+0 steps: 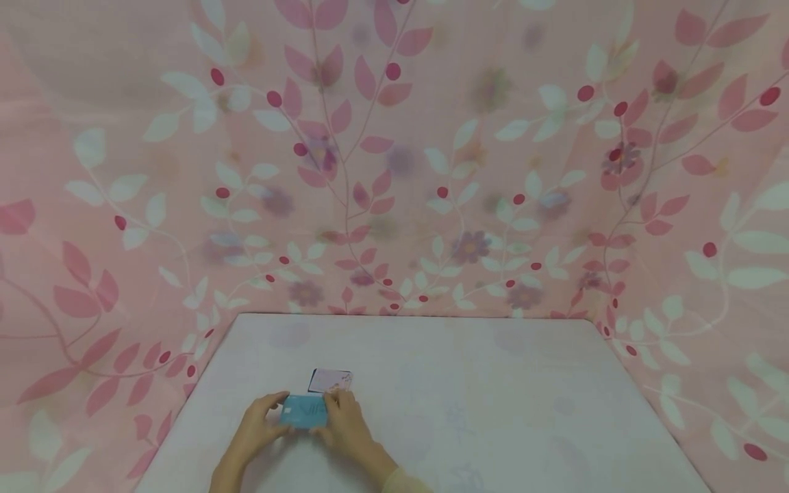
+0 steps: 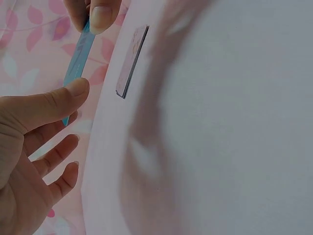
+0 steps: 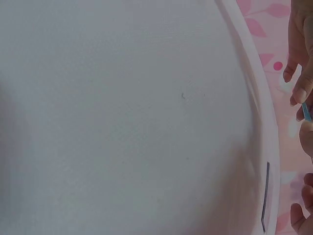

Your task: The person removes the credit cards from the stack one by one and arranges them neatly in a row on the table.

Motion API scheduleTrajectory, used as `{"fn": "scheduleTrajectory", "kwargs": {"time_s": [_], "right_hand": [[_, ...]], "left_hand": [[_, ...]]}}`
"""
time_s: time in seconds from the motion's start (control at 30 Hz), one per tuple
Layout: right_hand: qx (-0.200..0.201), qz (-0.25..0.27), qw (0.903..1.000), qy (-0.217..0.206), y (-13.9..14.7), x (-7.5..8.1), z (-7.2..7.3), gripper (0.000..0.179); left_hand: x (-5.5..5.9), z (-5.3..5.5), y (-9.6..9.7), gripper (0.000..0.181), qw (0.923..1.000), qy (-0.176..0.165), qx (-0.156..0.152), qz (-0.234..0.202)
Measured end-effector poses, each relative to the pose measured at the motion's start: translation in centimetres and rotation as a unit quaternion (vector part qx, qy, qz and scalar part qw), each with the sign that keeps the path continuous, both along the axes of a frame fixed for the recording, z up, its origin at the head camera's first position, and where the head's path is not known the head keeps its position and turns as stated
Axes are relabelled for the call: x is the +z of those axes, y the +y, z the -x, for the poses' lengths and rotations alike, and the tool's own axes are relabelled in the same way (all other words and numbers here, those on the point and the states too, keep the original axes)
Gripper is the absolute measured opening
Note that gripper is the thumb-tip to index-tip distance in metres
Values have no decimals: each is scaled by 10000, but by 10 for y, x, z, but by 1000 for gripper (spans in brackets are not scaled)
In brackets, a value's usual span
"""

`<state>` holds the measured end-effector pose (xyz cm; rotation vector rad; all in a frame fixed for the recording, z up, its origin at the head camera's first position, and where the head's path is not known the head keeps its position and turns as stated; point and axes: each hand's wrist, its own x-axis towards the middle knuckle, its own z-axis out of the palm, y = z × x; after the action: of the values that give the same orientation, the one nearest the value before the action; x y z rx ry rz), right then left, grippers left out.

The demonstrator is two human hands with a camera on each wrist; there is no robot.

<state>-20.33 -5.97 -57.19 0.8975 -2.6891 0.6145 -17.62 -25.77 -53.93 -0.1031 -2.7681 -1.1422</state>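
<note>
A blue card [image 1: 305, 412] with dark "VIP"-like lettering and a small pale square is held between both hands. My left hand [image 1: 254, 424] pinches its left end. In the left wrist view, that thumb presses on the card [image 2: 78, 56] while the other fingers of the left hand [image 2: 29, 142] spread loosely. At the opposite end, my right hand [image 1: 346, 421] pinches the card between thumb and fingers. Just beyond the hands, a pale pink floral card [image 1: 331, 381] with a dark edge lies flat on the table; its layered side [image 2: 133, 63] shows in the left wrist view.
The white-covered table [image 1: 493, 404] extends to the right of the hands, its far edge at the back. Pink curtains [image 1: 394, 171] with leaf and berry patterns hang behind it and along both sides. Hand shadows fall across the cloth.
</note>
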Motion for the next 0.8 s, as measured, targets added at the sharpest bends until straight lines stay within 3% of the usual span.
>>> {"fn": "scheduleTrajectory", "kwargs": {"time_s": [0.27,0.6,0.8], "right_hand": [[-7,50,9999,-146,-2,-4,-13,65],[-158,-42,9914,-1295,-5,-14,-26,65],[-73,-105,9931,-1163,-5,-23,-28,66]], "left_hand": [[-7,-10,-2,63,9997,-159,39,198],[-25,-15,-6,65,9982,-469,70,360],[-34,-13,-7,65,9958,-724,119,542]]}}
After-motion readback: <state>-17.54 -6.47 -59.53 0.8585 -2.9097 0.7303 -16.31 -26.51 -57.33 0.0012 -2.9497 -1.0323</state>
